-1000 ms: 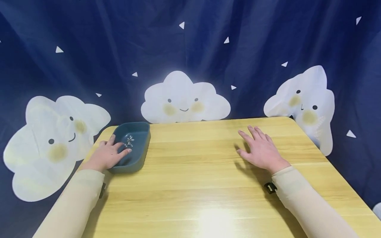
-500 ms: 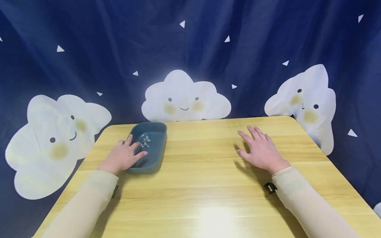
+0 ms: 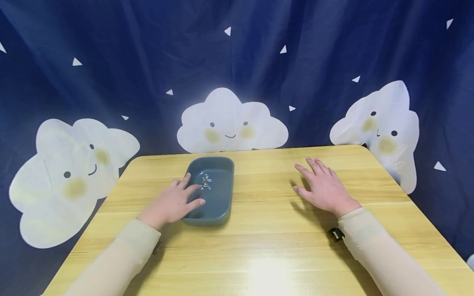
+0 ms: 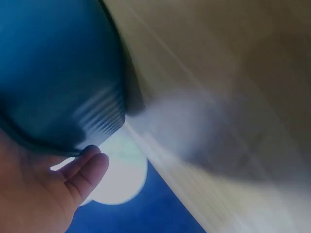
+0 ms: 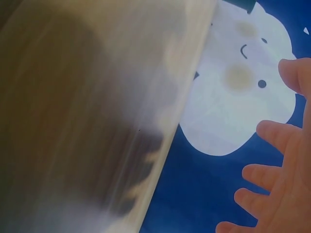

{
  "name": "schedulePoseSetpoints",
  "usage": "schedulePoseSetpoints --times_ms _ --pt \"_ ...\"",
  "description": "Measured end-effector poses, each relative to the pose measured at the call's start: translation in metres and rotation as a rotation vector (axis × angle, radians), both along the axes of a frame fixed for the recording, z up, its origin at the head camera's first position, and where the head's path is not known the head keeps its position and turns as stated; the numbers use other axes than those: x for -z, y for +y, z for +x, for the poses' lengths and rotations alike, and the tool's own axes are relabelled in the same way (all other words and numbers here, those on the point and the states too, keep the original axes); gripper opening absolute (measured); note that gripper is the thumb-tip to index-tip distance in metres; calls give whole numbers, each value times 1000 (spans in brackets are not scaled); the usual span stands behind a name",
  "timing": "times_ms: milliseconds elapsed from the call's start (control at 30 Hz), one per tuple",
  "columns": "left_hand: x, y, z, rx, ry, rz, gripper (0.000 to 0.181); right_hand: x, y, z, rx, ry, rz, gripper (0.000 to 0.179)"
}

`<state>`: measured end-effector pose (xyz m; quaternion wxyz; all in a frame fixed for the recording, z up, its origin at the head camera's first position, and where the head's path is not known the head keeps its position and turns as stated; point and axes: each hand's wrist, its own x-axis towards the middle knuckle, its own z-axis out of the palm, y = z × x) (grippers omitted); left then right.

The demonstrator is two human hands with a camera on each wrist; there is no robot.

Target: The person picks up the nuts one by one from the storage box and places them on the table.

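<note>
A dark teal plastic bin [image 3: 220,195] with rounded corners stands on the left half of the wooden table. My left hand [image 3: 173,204] grips its left wall, with the thumb and some fingers reaching over the rim to the inside. In the left wrist view, two fingertips [image 4: 95,167] show at the edge of the ribbed bin. Several small, clear, shiny pieces [image 3: 205,181] lie in the bin near those fingers. Off to the right, my right hand [image 3: 327,190] hovers low over the table, fingers spread and holding nothing.
The light wooden table [image 3: 259,230] has rounded far corners. Behind it hangs a dark blue curtain [image 3: 255,49] with white clouds and small triangles. Black straps [image 3: 336,234] show at the wrists.
My left hand has moved the bin rightward from the table's left edge, and lately slightly toward me. The small pieces travelled along inside. My right hand has stayed put.
</note>
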<state>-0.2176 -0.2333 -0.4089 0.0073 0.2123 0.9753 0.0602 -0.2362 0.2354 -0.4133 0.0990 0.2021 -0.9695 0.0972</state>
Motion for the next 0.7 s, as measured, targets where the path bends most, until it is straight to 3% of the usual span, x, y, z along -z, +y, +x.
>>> schedulePoseSetpoints --times_ms 200,467,700 --pt "1 19 11 110 13 22 67 -1 -3 0 -4 2 13 70" --pt "7 32 16 374 127 22 54 -2 -7 1 -10 -3 23 70" --pt "4 41 22 549 170 -16 68 -3 -11 0 -16 2 29 69"
